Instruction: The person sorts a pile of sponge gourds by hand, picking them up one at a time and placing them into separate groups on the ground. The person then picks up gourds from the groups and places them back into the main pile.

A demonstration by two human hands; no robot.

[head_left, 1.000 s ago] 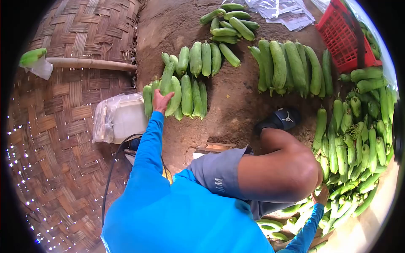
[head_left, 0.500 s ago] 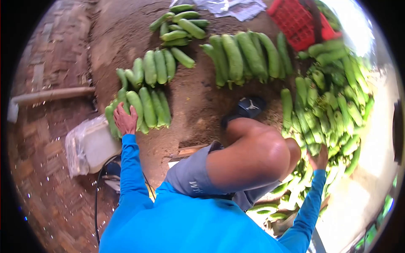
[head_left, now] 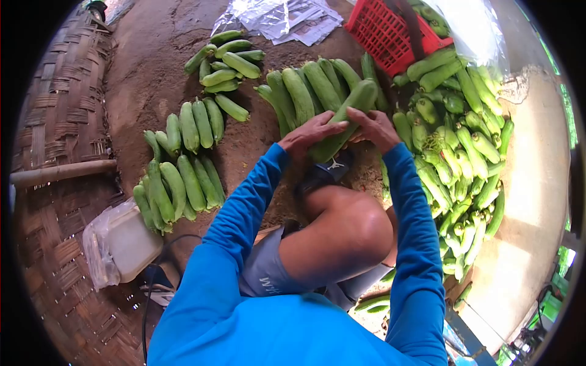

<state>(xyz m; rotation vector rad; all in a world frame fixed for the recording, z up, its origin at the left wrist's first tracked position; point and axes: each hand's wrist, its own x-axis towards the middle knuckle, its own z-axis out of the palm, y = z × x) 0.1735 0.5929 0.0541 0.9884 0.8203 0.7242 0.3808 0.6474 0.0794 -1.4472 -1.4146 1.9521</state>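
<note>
A large, long green gourd (head_left: 361, 99) is held up in front of my knee, tilted with its upper end to the right. My left hand (head_left: 312, 134) is closed around the left side of its lower part. On its right side my right hand (head_left: 375, 128) grips it, thumb on top. Just behind the held gourd stands a row of big gourds (head_left: 299, 97), which it partly hides. At the left lie smaller groups of gourds, one row (head_left: 190, 129) above another (head_left: 177, 189). A loose cluster (head_left: 223, 68) rests farther back.
A large heap of gourds (head_left: 455, 165) spreads along my right side. Behind it stands a red plastic basket (head_left: 381, 36) with gourds in it. Plastic sheeting (head_left: 284, 21) lies at the back. A plastic-wrapped pale container (head_left: 125, 241) sits by the woven wall (head_left: 61, 244) at left.
My left hand has left the gourds in the left row, and my right hand has come from the heap. Both now hold a gourd in front of me. The view has shifted.
</note>
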